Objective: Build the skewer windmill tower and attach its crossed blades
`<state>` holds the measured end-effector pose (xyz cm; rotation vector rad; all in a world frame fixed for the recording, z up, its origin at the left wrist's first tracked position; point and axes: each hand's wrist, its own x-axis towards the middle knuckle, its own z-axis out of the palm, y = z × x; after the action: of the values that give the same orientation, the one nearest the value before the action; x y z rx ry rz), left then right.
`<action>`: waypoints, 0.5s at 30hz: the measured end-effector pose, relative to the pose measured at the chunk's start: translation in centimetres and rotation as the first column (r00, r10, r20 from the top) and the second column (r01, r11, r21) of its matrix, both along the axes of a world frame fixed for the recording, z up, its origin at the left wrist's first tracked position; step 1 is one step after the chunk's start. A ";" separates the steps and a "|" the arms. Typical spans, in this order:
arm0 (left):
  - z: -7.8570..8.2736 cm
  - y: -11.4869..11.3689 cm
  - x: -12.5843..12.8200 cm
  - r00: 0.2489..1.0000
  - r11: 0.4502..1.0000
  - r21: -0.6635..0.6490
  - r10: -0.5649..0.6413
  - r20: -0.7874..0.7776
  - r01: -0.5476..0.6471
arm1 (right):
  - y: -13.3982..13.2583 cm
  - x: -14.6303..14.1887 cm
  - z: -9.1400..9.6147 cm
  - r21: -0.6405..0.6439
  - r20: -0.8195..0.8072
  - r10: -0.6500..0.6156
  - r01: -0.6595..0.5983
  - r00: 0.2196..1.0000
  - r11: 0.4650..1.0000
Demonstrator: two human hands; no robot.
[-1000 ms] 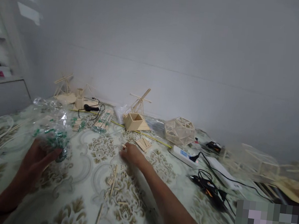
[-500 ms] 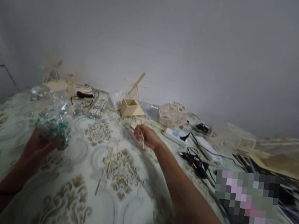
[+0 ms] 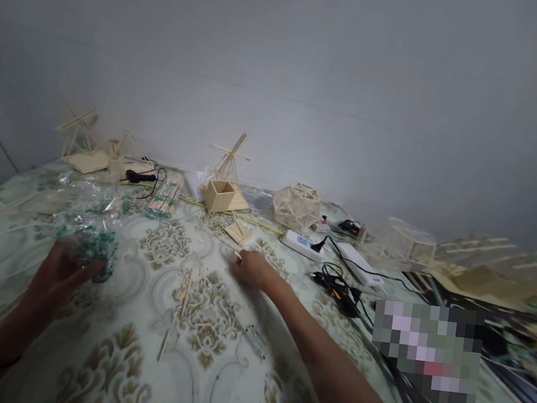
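My left hand (image 3: pixel 64 269) is closed on a crumpled clear plastic bag with green print (image 3: pixel 94 243), at the left of the cloth. My right hand (image 3: pixel 251 269) is low over the middle, its fingers pinched together on a thin wooden stick (image 3: pixel 238 254); only a short end of it shows. Just beyond those fingers lies a small wooden panel (image 3: pixel 238 232) with a stick across it. Behind it stands an open wooden box (image 3: pixel 219 196) with a windmill-like stick frame (image 3: pixel 231 155). Loose short sticks (image 3: pixel 186 292) lie nearer me, left of my right hand.
A bundle of sticks in plastic (image 3: pixel 166 196) and a black-handled tool (image 3: pixel 140 177) lie at the back left. At the back are a wooden stick polyhedron (image 3: pixel 297 205) and a yellow strip (image 3: pixel 261 224). Power strips (image 3: pixel 302 245) and black cables (image 3: pixel 340 290) spread over the right.
My right hand has drawn back toward me, and the small wooden panel now shows plainly beyond it. My left hand still holds the bag. The view has shifted slightly right.
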<state>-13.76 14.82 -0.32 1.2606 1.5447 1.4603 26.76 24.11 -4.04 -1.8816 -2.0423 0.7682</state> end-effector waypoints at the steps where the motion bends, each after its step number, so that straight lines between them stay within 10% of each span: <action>1: 0.1 -0.1 0.1 1.000 1.000 0.002 0.008 -0.006 -0.008 | -0.1 0.0 -0.1 -0.019 0.012 0.009 -0.009 1.000 1.000; 15: -0.9 0.0 0.3 1.000 0.999 -0.040 0.004 0.007 -0.004 | -0.9 3.6 1.4 0.068 -0.611 -0.156 0.248 0.776 0.966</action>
<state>-13.42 14.86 -1.24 1.2290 1.5648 1.4280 30.32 23.24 -2.68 -1.4806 -1.4255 0.9741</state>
